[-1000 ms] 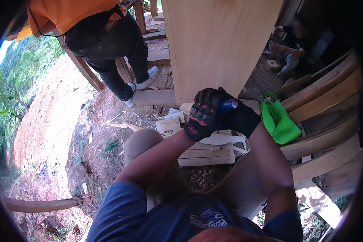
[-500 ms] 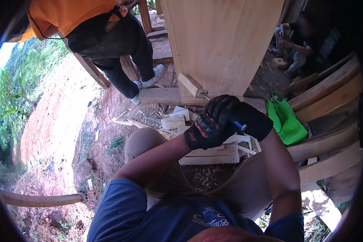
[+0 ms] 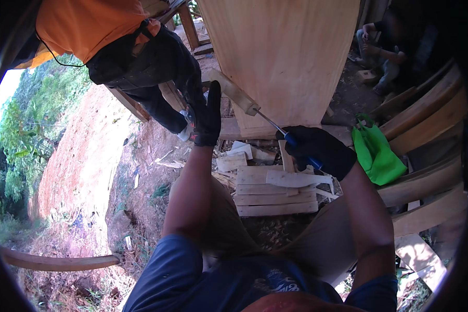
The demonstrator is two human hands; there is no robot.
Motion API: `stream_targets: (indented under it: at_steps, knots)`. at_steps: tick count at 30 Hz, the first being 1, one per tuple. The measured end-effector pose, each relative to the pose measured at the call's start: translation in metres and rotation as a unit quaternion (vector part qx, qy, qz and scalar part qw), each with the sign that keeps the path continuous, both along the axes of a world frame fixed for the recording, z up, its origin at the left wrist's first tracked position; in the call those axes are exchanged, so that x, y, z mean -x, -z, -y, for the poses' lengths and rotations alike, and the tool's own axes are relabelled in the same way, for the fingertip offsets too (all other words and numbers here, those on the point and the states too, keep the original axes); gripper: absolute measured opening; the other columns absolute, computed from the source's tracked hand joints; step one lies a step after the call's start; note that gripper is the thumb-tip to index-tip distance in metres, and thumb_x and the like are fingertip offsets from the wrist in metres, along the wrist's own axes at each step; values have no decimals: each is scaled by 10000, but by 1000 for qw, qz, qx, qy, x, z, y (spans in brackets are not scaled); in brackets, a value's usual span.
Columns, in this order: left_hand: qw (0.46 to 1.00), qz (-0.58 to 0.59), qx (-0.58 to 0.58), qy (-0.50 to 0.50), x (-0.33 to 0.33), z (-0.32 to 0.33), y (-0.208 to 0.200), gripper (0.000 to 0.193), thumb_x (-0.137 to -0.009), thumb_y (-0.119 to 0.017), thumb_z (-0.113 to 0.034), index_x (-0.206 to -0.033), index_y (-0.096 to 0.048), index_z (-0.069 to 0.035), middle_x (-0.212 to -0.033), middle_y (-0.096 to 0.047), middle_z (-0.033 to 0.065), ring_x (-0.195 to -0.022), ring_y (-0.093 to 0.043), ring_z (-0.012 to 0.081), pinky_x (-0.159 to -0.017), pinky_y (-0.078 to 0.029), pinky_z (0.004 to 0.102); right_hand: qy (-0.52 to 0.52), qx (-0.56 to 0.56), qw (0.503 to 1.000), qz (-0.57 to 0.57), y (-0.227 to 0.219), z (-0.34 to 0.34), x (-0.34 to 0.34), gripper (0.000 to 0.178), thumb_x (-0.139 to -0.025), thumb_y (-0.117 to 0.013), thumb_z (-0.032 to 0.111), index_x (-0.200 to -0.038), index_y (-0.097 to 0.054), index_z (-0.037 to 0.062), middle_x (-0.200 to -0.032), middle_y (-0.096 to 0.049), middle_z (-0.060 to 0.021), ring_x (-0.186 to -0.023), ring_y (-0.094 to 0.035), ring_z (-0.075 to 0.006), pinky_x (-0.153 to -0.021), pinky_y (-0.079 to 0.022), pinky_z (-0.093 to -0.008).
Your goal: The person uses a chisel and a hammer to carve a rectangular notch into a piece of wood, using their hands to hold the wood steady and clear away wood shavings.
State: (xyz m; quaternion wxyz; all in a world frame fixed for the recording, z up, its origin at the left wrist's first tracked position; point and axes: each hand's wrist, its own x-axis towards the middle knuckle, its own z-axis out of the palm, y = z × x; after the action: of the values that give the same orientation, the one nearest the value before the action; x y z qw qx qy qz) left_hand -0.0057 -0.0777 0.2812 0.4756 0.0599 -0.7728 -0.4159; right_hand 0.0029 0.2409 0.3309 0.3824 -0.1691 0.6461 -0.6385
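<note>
My right hand (image 3: pixel 320 151), in a black glove, is wrapped round the blue handle of a screwdriver (image 3: pixel 270 121). Its metal shaft runs up and left to the end of a pale wooden block (image 3: pixel 235 94), which tilts in front of a large upright wooden board (image 3: pixel 291 57). My left hand (image 3: pixel 206 117), gloved in black with red marks, is raised with fingers stretched out near the block's far end; I cannot tell whether it touches the block. Below the hands, several short boards form a small slatted platform (image 3: pixel 275 209), with a cut wooden piece (image 3: pixel 291 179) lying on it.
A person in an orange shirt (image 3: pixel 93 23) and dark trousers stands at the upper left. Another person (image 3: pixel 387 57) sits at the upper right. A green bag (image 3: pixel 375 153) rests by curved timbers (image 3: pixel 426 114) on the right. Wood scraps (image 3: pixel 234 160) litter the ground; a slope lies left.
My left hand has left the right hand and moved up and left beside the block. The block now tilts farther up and left, and the screwdriver's handle and shaft show more.
</note>
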Motion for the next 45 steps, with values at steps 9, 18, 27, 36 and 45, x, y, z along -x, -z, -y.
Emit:
stream_targets:
  at_steps: [9,18,27,36,45]
  knots:
    - [962,-129,-235,51,41,93,48,361,-1090,-586,-320,-1311,-714,-65,-1141,-742,63,-1041,-684,154,-916,-530,286,-31,75,981,174,1,20,-25,377,-1007,-667,161,-1327,-629,-35,-703,-565,-21,-528,-529,-113,-485,-413,-274]
    - [939,-101,-313,96,39,129,62,316,-1075,-546,-181,-1242,-750,-5,-1153,-764,85,-1005,-706,161,-928,-545,311,-49,-18,991,121,-12,19,-37,336,-970,-699,141,-1269,-668,-9,-700,-554,4,-480,-478,-68,-419,-331,-231]
    - [896,-153,-393,140,21,124,37,216,-1039,-603,-164,-1078,-749,-10,-1011,-755,63,-939,-701,150,-922,-549,334,19,-25,995,93,-18,40,-84,339,-940,-719,107,-1255,-697,-17,-694,-564,1,-475,-458,-61,-434,-343,-232]
    - [855,-176,-432,227,24,150,20,287,-1038,-637,-224,-1198,-724,-2,-1105,-729,76,-1029,-676,175,-986,-532,364,47,-92,901,-422,17,49,-101,340,-958,-702,255,-1221,-707,39,-973,-748,-164,-826,-733,-313,-740,-570,-440]
    - [677,-72,-635,365,1,11,-16,528,-961,-765,-451,-1331,-590,-117,-999,-687,94,-983,-693,267,-949,-570,440,122,-245,674,-686,44,54,-77,403,-999,-657,255,-1360,-622,81,-909,-714,-118,-759,-713,-283,-680,-560,-430]
